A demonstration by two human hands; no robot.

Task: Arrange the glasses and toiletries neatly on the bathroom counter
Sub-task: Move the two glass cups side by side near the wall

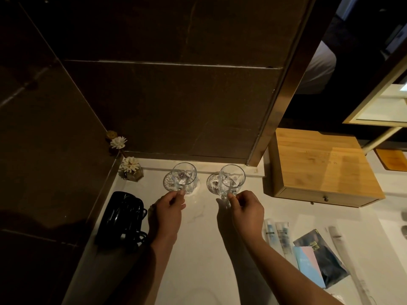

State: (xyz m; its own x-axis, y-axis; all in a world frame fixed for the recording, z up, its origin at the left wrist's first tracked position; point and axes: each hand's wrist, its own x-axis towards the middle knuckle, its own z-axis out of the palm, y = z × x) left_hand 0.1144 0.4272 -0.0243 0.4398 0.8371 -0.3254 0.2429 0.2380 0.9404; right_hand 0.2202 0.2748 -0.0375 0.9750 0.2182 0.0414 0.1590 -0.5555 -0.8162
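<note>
Two clear glass mugs stand side by side near the back of the white counter (198, 238), each on a round glass coaster. My left hand (167, 208) pinches the near edge of the left glass (184, 176) or its coaster (168, 183); I cannot tell which. My right hand (246, 210) grips the handle of the right glass (232, 177), which sits on its coaster (211, 183). Toiletries lie at the right: two wrapped tubes (276, 233), a dark packet (323, 258), a pale blue and pink sachet (308, 263) and a long wrapped item (343, 249).
A black hair dryer with coiled cord (122, 219) lies at the left by the dark tiled wall. A small flower diffuser (131, 169) stands in the back corner. A wooden drawer box (323, 166) sits at the right, beside a mirror frame.
</note>
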